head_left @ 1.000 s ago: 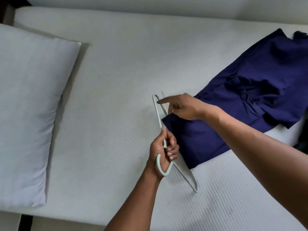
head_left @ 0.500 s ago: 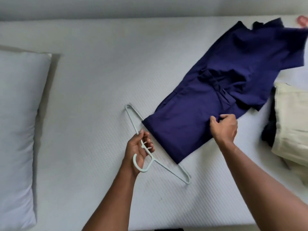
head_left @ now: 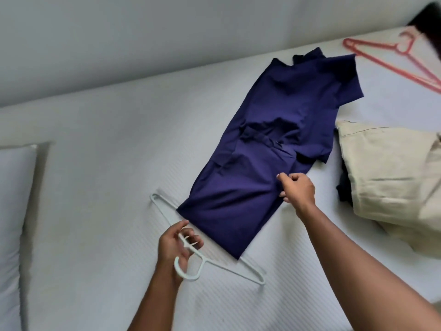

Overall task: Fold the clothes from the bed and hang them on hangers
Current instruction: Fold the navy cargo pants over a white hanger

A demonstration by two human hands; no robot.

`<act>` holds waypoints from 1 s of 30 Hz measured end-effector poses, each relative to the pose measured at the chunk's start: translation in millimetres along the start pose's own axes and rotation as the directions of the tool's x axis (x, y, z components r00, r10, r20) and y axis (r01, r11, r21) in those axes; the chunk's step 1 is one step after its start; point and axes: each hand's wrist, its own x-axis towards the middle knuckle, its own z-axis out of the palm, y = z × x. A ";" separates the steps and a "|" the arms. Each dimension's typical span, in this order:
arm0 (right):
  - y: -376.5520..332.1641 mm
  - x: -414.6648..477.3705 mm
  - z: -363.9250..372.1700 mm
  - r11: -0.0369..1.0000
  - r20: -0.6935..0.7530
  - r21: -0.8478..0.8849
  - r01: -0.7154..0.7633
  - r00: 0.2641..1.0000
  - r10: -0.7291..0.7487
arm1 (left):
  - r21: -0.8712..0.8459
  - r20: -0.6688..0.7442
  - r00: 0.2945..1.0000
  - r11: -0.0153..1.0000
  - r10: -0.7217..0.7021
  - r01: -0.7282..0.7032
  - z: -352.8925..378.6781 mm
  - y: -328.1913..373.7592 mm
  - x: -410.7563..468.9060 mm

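A folded navy garment (head_left: 269, 149) lies lengthwise on the white bed (head_left: 100, 149). Its near end passes through a pale mint hanger (head_left: 229, 269) that lies flat on the mattress. My left hand (head_left: 177, 244) is at the hanger's neck just above the hook, fingers loosened around the plastic. My right hand (head_left: 297, 188) pinches the garment's right edge about midway along its lower half.
A white pillow (head_left: 12, 223) lies at the left. Beige folded clothing (head_left: 391, 180) with a dark item under it sits at the right. A red hanger (head_left: 391, 59) lies at the far right corner. A grey wall runs behind the bed.
My right hand went from the hanger's top end to the garment's right edge and now pinches it. My left hand's grip on the hanger neck has loosened. The view has swung right.
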 end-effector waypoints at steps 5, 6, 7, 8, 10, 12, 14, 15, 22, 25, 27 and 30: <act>-1.5 60.0 -11.6 0.999 -0.030 0.043 -0.001 1.000 0.002 | 0.429 -0.263 0.964 0.892 -0.031 0.145 -27.4 28.0 5.2; -3.0 72.3 -12.7 0.999 -0.046 0.052 -0.014 0.999 0.017 | 0.520 -0.364 0.931 0.836 0.031 0.176 -27.5 28.5 6.7; -8.9 73.0 -14.9 0.997 -0.071 0.069 -0.028 0.997 0.033 | 0.613 -0.476 0.868 0.761 0.141 0.213 -24.9 27.5 7.1; -18.1 71.2 -20.9 0.993 -0.097 0.110 -0.051 0.993 0.062 | 0.689 -0.540 0.795 0.688 0.277 0.228 -13.9 28.5 8.7; -36.2 57.2 -30.5 0.962 -0.162 0.250 -0.112 0.974 0.156 | 0.855 -0.403 0.687 0.516 0.605 0.046 22.7 33.0 8.0; -36.2 62.5 -37.7 0.903 -0.208 0.407 -0.140 0.948 0.240 | 0.909 -0.043 0.665 0.305 0.746 -0.284 80.5 42.3 16.9; -35.7 74.7 -41.7 0.889 -0.265 0.441 -0.119 0.930 0.256 | 0.862 0.253 0.645 0.135 0.721 -0.489 147.2 53.6 37.7; -36.8 80.8 -44.6 0.899 -0.285 0.425 -0.107 0.927 0.245 | 0.830 0.355 0.644 0.088 0.677 -0.551 181.4 62.0 48.0; -25.1 112.6 -44.9 0.936 -0.309 0.351 -0.012 0.942 0.128 | 0.814 0.580 0.699 -0.269 0.418 -0.515 329.6 112.1 98.2; -33.4 120.0 -43.2 0.789 -0.227 0.615 0.011 0.960 0.164 | 0.805 0.556 0.664 -0.122 0.500 -0.581 362.8 125.6 98.7; -45.1 124.8 -44.0 0.628 -0.189 0.777 0.042 0.968 0.168 | 0.767 0.526 0.650 0.024 0.549 -0.641 385.0 134.0 100.9; -51.6 131.5 -42.1 0.511 -0.196 0.858 0.049 0.951 0.238 | 0.711 0.440 0.699 0.257 0.563 -0.655 409.4 137.5 103.0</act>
